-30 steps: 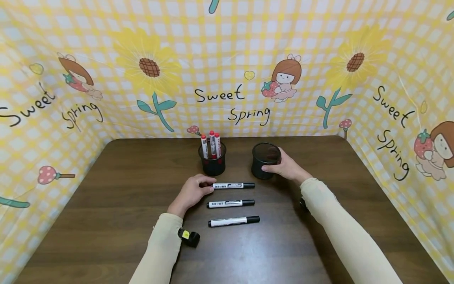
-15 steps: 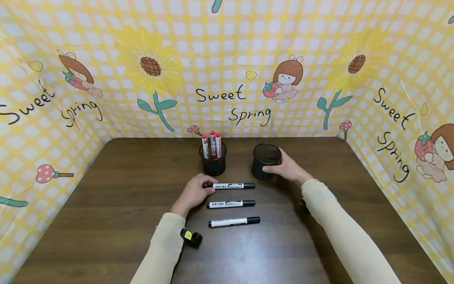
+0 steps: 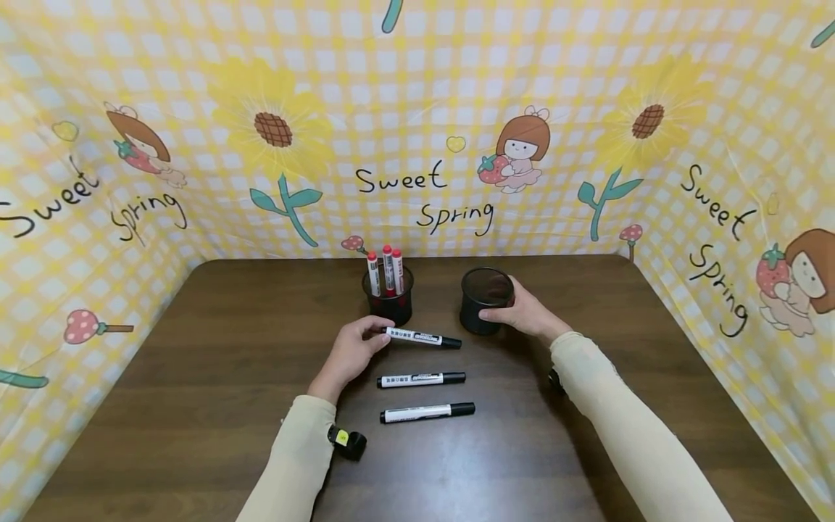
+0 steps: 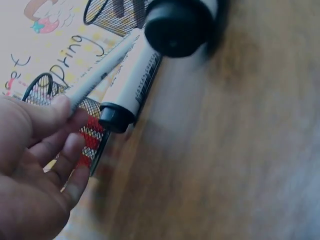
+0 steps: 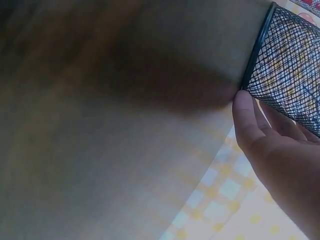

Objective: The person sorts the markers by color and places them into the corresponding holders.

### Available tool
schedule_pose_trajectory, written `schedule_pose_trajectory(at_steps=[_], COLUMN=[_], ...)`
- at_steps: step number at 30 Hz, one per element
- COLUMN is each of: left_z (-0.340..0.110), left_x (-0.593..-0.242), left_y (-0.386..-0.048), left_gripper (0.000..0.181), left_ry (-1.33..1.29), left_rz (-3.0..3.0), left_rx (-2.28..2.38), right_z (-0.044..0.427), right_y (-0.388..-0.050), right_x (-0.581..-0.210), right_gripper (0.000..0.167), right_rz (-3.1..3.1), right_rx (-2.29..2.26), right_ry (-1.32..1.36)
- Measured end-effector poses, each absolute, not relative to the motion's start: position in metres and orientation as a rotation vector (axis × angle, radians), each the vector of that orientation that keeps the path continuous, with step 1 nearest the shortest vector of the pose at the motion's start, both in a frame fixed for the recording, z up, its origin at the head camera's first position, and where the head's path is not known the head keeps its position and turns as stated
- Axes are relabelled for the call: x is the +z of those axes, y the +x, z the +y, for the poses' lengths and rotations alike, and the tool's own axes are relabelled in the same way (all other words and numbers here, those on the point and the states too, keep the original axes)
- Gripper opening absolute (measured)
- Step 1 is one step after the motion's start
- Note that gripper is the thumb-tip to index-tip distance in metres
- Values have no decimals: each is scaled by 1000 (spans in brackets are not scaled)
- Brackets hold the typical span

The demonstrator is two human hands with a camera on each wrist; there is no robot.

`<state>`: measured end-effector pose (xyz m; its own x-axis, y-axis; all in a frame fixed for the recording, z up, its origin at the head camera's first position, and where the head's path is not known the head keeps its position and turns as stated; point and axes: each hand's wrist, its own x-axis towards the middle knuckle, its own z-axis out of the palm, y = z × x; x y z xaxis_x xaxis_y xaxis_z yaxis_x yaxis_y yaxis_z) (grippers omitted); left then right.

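Note:
My left hand (image 3: 352, 355) pinches the left end of a black-capped whiteboard marker (image 3: 420, 337) between thumb and fingers. That end is raised, and the marker slants down towards its cap on the right; whether the cap touches the table I cannot tell. In the left wrist view the pinched marker (image 4: 97, 75) points away from the thumb. My right hand (image 3: 531, 312) holds the right side of a black mesh pen cup (image 3: 479, 319), thumb in front. No pens show above its rim. In the right wrist view, the thumb lies at the base edge of the mesh cup (image 5: 290, 65).
Another mesh pen cup (image 3: 391, 310) stands at the back left, holding red-capped markers (image 3: 389, 272). Two more black markers, a middle one (image 3: 420, 380) and a nearer one (image 3: 427, 412), lie on the brown table (image 3: 215, 377). A checked cloth (image 3: 404, 94) hangs behind and at both sides.
The far black marker lay flat with my left fingers at its end; now that end is lifted and the marker tilts. The right hand and its cup stay put.

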<state>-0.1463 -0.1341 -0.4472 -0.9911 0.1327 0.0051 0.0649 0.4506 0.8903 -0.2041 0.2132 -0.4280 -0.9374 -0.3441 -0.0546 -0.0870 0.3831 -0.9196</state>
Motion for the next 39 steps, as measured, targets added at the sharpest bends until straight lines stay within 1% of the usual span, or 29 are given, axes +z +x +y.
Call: schedule_pose_trajectory(at_steps=[7, 13, 16, 20, 28, 34, 39], left_z=[-125, -116, -110, -100, -73, -53, -35], left_x=[-434, -417, -408, -398, -373, -356, -343], left_y=[-142, -138, -140, -145, -155, -165, -179], left_gripper=[24, 22, 21, 23, 23, 20, 25], left_ry=[210, 265, 297, 329, 493, 603, 702], left_rz=[2590, 2547, 2500, 2422, 2275, 2243, 2248], left_rx=[1743, 1885, 1961, 2068, 2180, 2203, 2281], right_z=[210, 209, 211, 212, 208, 213, 213], right_y=[-206, -208, -208, -208, -192, -205, -209], right_x=[-428, -428, -429, -428, -403, -426, -433], right_gripper=[88, 87, 84, 83, 84, 84, 80], right_rz=[2398, 2412, 2414, 2378, 2339, 2393, 2414], right_rx=[-1582, -1560, -1563, -1596, -1608, -1613, -1638], right_ry=[-404, -409, -403, -404, -397, -446, -448])
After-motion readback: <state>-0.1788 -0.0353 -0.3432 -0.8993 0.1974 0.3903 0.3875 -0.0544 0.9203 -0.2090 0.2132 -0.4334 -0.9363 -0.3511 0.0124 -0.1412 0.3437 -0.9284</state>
